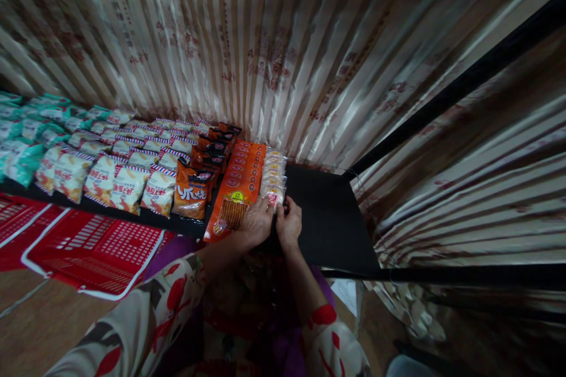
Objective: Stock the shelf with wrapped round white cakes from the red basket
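The front pale snack packet (271,194) lies on the black shelf (329,218) near the centre of the frame, at the lower end of a row of pale snack packets (274,169); the left hand (257,222) meets it at the lower left, fingers bent over its near edge; the right hand (289,224) is at its lower right, thumb and fingers curled close together; the fingers hide part of the packet, and I cannot tell how firmly either hand grips it, or whether it is pinched at all.

The printed side of the front packet faces up and toward the bottom of the frame; its own long axis is partly covered and cannot be told; the row as a whole runs lengthwise up the frame, leaning slightly right toward the striped sheeting (274,59).

Just left of the row lie flat orange snack packs (241,174), overlapped along the same direction, with the left hand over the nearest; beyond them stand dark brown-and-orange bags (191,191), then white snack bags (128,188), with teal bags (22,162) at the left edge; a red shopping basket (95,247) sits lower left.
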`<control>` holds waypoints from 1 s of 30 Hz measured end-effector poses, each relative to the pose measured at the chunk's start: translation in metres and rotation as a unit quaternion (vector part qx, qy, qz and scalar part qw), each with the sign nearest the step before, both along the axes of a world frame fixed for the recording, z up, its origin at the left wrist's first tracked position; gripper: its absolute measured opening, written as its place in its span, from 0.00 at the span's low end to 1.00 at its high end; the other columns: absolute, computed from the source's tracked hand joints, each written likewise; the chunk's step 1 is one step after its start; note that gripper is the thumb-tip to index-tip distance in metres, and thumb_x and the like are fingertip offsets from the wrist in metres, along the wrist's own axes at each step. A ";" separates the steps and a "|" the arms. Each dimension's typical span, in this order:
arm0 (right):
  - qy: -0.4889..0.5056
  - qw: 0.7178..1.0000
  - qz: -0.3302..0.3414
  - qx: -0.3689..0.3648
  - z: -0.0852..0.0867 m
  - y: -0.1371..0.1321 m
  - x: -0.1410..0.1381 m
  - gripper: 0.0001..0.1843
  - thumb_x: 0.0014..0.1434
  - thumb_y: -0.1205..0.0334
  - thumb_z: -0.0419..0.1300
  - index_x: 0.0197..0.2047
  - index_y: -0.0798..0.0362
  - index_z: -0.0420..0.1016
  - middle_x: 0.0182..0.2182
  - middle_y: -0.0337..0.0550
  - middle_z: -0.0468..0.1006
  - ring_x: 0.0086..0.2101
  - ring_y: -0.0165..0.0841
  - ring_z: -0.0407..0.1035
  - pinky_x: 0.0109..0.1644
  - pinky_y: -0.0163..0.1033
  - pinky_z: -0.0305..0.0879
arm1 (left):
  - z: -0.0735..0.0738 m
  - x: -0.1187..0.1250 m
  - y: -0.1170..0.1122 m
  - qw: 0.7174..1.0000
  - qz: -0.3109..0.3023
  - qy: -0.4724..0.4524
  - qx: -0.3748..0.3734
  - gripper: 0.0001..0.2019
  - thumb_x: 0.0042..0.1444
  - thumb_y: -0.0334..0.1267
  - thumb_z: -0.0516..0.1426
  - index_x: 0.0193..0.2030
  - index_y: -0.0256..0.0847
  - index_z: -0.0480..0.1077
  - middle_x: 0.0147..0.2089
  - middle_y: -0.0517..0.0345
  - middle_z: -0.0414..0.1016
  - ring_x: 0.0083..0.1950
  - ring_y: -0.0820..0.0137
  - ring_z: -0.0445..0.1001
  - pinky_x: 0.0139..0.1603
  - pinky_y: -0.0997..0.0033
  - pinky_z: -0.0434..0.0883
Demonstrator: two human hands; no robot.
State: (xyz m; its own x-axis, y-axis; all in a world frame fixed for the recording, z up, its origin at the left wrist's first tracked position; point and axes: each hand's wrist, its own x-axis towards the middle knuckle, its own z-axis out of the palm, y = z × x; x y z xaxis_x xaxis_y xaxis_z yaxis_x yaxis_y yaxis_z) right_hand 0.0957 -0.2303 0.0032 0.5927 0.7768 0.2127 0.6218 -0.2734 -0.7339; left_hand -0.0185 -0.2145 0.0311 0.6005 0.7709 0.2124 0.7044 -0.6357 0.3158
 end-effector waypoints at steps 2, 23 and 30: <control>-0.003 1.000 0.000 0.009 -0.001 -0.003 -0.001 0.25 0.56 0.54 0.49 0.53 0.60 0.68 0.45 0.56 0.71 0.41 0.37 0.66 0.49 0.41 0.62 | 0.002 0.001 -0.002 1.000 -0.001 -0.001 -0.002 0.16 0.58 0.29 0.46 0.51 0.32 0.65 0.55 0.40 0.66 0.56 0.59 0.64 0.56 0.58 0.64; 0.059 0.997 0.025 0.037 -0.004 -0.062 -0.021 0.20 0.55 0.60 0.46 0.43 0.56 0.74 0.41 0.51 0.75 0.41 0.34 0.69 0.50 0.40 0.64 | -0.003 -0.002 -0.049 0.998 -0.058 0.011 -0.015 0.12 0.60 0.31 0.47 0.48 0.36 0.66 0.45 0.50 0.70 0.46 0.64 0.66 0.52 0.65 0.65; 0.076 0.996 0.035 0.038 -0.009 -0.083 -0.029 0.20 0.53 0.61 0.46 0.42 0.55 0.75 0.41 0.49 0.75 0.41 0.34 0.69 0.50 0.40 0.64 | -0.006 -0.010 -0.070 0.997 -0.076 0.005 -0.033 0.11 0.59 0.31 0.49 0.47 0.36 0.66 0.46 0.52 0.70 0.47 0.65 0.65 0.52 0.67 0.65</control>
State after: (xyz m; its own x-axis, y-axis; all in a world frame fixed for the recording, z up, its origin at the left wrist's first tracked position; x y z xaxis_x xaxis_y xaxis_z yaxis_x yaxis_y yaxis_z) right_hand 0.0666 -0.3129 -0.0061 0.5667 0.8031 0.1841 0.5181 -0.1736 -0.8375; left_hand -0.0284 -0.2843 0.0255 0.7131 0.6832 0.1574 0.6052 -0.7132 0.3535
